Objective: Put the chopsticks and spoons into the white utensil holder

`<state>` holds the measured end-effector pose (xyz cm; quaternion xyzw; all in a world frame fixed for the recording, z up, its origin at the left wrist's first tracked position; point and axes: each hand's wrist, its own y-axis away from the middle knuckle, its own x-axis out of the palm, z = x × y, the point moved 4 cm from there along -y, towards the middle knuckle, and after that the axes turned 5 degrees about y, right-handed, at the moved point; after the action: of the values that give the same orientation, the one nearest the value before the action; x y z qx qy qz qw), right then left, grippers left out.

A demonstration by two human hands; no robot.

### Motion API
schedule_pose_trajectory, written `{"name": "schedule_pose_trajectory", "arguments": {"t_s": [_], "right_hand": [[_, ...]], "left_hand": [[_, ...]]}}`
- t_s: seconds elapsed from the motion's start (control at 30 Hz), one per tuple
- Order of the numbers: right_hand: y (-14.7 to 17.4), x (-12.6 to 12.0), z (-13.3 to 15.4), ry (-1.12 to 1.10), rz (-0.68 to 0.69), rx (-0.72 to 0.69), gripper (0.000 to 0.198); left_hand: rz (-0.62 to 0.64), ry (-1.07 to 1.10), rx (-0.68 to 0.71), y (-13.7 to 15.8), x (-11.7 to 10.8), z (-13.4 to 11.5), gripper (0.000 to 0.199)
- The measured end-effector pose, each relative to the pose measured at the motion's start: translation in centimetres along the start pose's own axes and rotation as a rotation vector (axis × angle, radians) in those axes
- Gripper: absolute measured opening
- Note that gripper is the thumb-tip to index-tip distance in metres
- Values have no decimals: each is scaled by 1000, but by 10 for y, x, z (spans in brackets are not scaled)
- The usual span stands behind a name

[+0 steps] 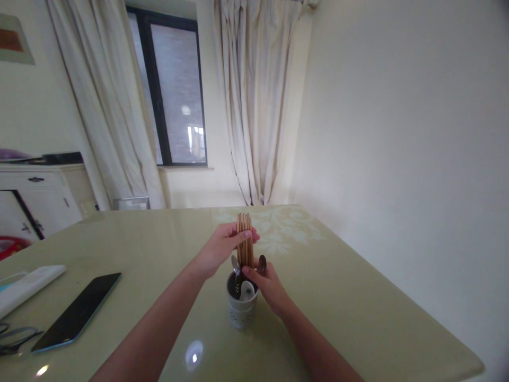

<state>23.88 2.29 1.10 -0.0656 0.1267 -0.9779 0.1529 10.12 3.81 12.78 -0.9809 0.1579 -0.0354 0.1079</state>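
A bundle of wooden chopsticks (245,252) stands upright above a pale utensil holder (242,317). My left hand (229,241) is wrapped round the upper part of the bundle, thumb across the front. Lower down, my right hand (269,281) grips the same chopsticks close to the holder's rim. In the holder are a metal spoon (236,267) on the left and a white spoon (247,290) at the front. A dark spoon head (262,263) shows beside my right hand; its handle is hidden. The chopsticks' lower ends are also out of sight.
On the greenish table (167,244) at left lie a black tablet or phone (77,310), a white object (34,286) and a pair of glasses (18,337). A white cabinet (40,196) stands behind left. A wall (397,132) runs along the right edge.
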Motion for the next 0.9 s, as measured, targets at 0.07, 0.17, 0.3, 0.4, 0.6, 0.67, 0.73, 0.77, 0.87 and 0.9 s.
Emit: {"name": "schedule_pose_trajectory", "arguments": {"t_s": [0.07,0.17,0.3,0.4,0.6,0.67,0.73,0.77,0.87,0.9], "right_hand": [[1,1,2,21,12,-13,45],[1,0,2,55,9,-19,49],[1,-4,-1,117,-39,-27,51],[0,-5,-3,151,-52,-26,52],[1,-5,-3,130,-41,5,57],[1,-6,-3,133,-39,7,58],[2,-7,-3,146,-40,1,59],[2,-8,-3,154,-44,-5,59],[2,-10,-5,171,-52,-15,59],[2,-10,-5,174,-51,-13,58]], "left_hand": [[-45,37,44,2,-5,-18,43],[-162,138,138,6,-22,-49,40],[-368,245,293,12,-71,-78,24],[-483,250,211,13,-119,-65,17],[-301,-43,-361,20,-158,42,50],[-225,-174,-431,21,-153,76,54],[-225,-243,-425,19,-145,102,50],[-235,-282,-412,16,-142,112,46],[-289,-449,-364,6,-133,137,33],[-309,-514,-346,4,-131,143,30]]}}
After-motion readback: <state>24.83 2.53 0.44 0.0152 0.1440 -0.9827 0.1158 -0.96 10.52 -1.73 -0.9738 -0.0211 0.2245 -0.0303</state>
